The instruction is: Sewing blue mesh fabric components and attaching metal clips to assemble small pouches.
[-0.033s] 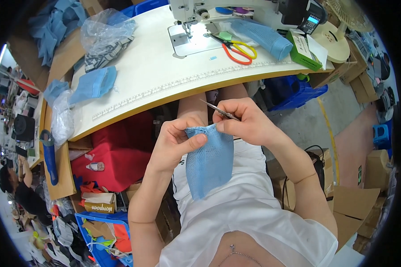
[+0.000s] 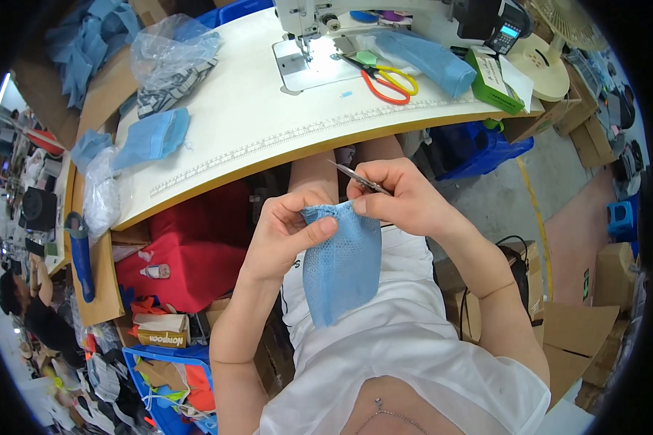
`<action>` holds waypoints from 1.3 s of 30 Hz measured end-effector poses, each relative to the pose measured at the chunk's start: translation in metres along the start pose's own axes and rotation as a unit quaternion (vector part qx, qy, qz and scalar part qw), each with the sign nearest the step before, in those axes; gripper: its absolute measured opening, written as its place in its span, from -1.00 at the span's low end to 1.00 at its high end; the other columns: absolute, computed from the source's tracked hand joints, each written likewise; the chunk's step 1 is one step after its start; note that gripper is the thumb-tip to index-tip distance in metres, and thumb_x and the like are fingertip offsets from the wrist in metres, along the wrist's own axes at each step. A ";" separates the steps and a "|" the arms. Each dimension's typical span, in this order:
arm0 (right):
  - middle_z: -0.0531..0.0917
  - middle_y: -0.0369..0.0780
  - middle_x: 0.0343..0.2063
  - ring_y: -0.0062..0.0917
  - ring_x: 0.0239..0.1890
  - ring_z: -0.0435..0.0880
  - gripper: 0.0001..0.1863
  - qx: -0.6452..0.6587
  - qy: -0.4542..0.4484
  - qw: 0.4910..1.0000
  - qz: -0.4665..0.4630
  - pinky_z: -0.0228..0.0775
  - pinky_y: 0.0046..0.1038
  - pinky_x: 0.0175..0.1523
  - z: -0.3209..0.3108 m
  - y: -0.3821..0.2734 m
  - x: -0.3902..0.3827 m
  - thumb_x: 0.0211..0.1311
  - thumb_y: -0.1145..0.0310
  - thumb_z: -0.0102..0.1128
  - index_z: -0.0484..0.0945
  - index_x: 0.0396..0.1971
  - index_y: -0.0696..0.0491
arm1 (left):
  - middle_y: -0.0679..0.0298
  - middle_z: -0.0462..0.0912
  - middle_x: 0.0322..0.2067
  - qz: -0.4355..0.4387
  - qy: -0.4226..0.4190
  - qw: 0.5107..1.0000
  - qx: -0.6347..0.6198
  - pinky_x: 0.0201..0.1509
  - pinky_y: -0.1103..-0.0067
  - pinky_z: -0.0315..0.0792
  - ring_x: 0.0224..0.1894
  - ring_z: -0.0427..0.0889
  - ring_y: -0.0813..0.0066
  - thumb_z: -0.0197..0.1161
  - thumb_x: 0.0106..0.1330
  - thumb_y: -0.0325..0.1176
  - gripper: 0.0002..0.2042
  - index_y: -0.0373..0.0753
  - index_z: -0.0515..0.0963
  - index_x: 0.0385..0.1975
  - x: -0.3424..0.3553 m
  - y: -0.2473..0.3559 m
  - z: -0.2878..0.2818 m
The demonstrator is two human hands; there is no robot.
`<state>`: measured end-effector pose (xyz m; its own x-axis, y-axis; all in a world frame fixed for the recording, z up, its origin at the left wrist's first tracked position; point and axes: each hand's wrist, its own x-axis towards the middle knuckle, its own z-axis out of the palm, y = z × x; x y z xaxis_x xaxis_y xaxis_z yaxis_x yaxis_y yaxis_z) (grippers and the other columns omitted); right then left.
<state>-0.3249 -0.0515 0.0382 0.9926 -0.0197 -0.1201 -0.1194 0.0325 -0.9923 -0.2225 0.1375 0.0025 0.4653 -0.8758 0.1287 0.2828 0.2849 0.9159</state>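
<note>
Above my lap hangs a light-blue mesh fabric piece (image 2: 345, 268), shaped like a small pouch. My left hand (image 2: 286, 232) is closed on its upper left edge, thumb pressed on the front. My right hand (image 2: 399, 196) pinches the upper right corner between thumb and finger. The same hand grips a slim pointed metal tool (image 2: 357, 178), its tip jutting out to the upper left above the fabric edge. Whether that tool is tweezers or thread snips I cannot tell, since my fingers cover much of it.
Ahead, a sewing machine (image 2: 306, 47) stands on a white table (image 2: 247, 94). Scissors with red and yellow handles (image 2: 388, 83), folded blue mesh (image 2: 152, 138) and a green box (image 2: 495, 83) lie on it. A blue crate (image 2: 168, 391) sits lower left; cardboard boxes (image 2: 573, 337) stand right.
</note>
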 end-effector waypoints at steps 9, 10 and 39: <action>0.46 -0.48 -0.50 -0.88 -0.49 0.32 -0.84 0.015 -0.026 0.999 -0.010 0.17 -0.74 -0.42 0.001 0.011 -0.001 0.33 0.34 0.21 0.50 -0.38 0.10 | 0.36 0.61 -0.49 0.035 0.090 0.992 0.086 -0.35 0.75 0.40 -0.45 0.54 0.72 0.43 0.08 -0.59 -0.87 -0.35 0.58 -0.44 -0.004 0.002 0.002; 0.46 -0.48 -0.50 -0.88 -0.49 0.32 -0.84 0.016 -0.027 0.999 -0.010 0.17 -0.74 -0.42 0.001 0.014 -0.001 0.33 0.34 0.21 0.50 -0.38 0.10 | 0.35 0.61 -0.47 0.025 0.084 0.993 0.082 -0.33 0.75 0.42 -0.44 0.55 0.72 0.44 0.07 -0.58 -0.86 -0.35 0.58 -0.44 -0.005 0.003 0.002; 0.46 -0.47 -0.54 -0.88 -0.50 0.30 -0.85 -0.121 0.019 0.988 -0.091 0.14 -0.75 -0.43 0.008 0.018 0.006 0.28 0.36 0.26 0.53 -0.27 0.11 | 0.44 0.61 -0.38 -0.044 0.130 0.976 0.167 -0.28 0.77 0.37 -0.36 0.46 0.80 0.30 0.31 -0.39 -0.89 -0.29 0.57 -0.31 -0.002 -0.006 0.003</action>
<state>-0.3211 -0.0427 0.0198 0.9972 -0.0399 0.0636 0.0536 -0.2156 -0.9750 -0.2274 0.1369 -0.0018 0.6611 -0.7501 -0.0174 0.0625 0.0320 0.9975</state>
